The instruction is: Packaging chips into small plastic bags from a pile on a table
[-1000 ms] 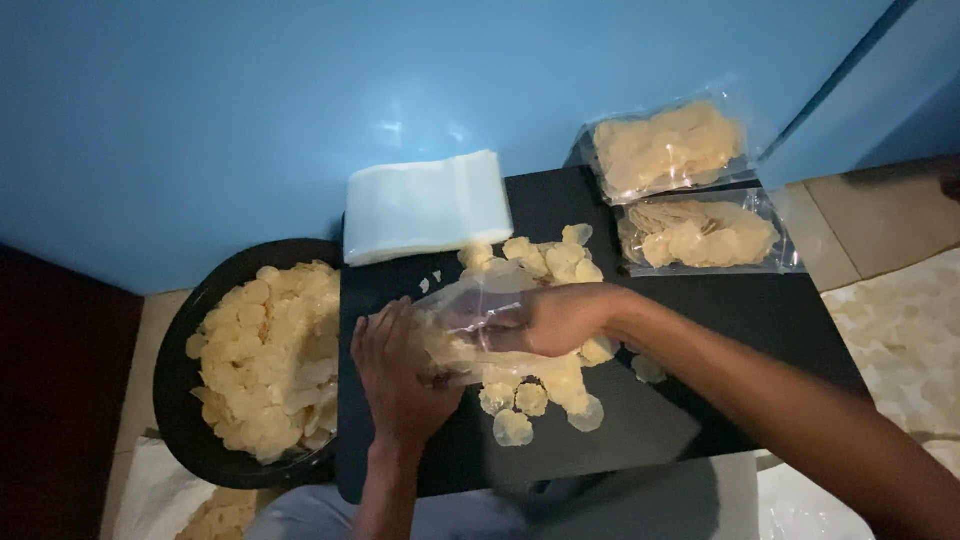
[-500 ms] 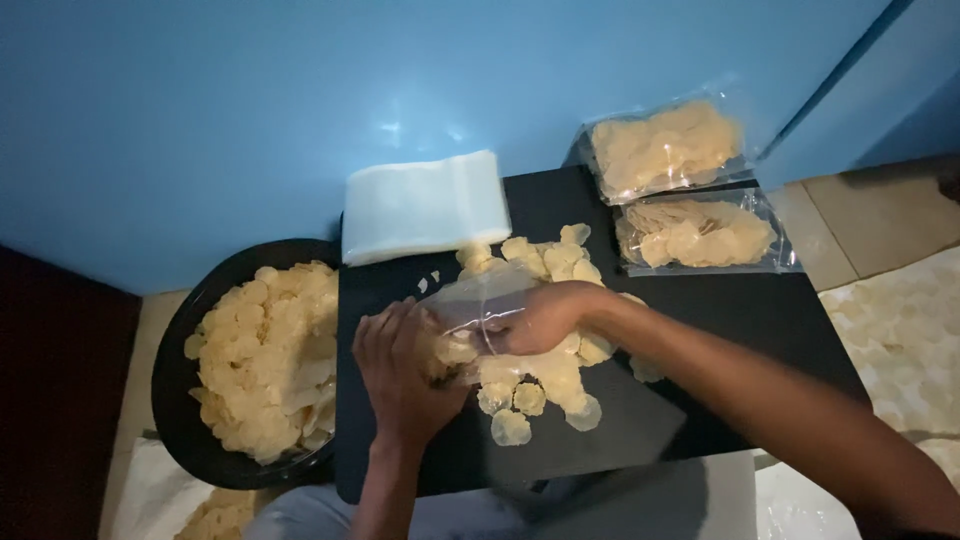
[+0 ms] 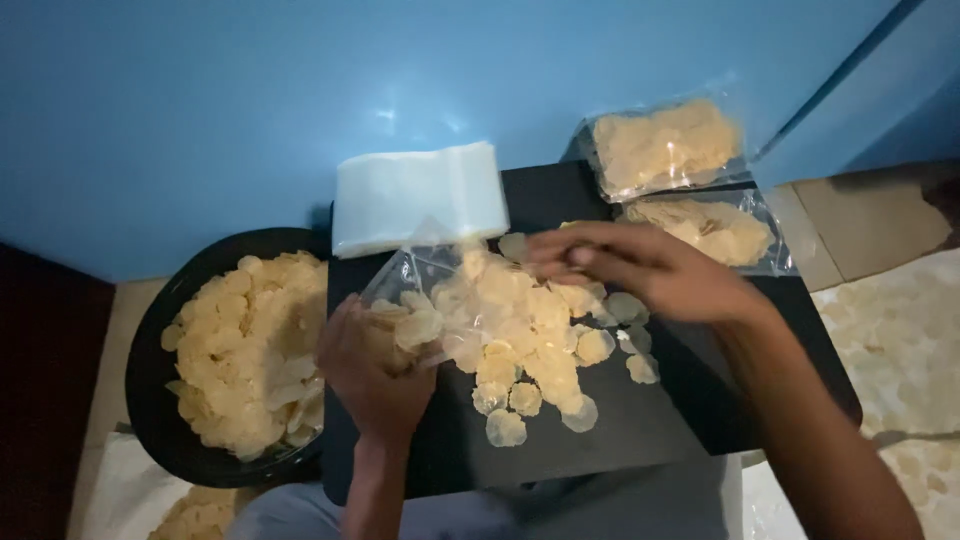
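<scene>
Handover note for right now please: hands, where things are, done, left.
Left hand holds a clear bag open, some chips inside.
Right hand hovers over the loose chips on the black board, blurred, grip unclear.
Done: two filled bags at the board's far right.
Left: loose pile, full black bowl, stack of empty bags.

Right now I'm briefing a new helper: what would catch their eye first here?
The pale round chips heaped mid-way on the black board, between both hands. The left hand holds a clear bag open there, with the right hand above the heap. A black bowl of chips sits at left, two filled bags at top right.
</scene>
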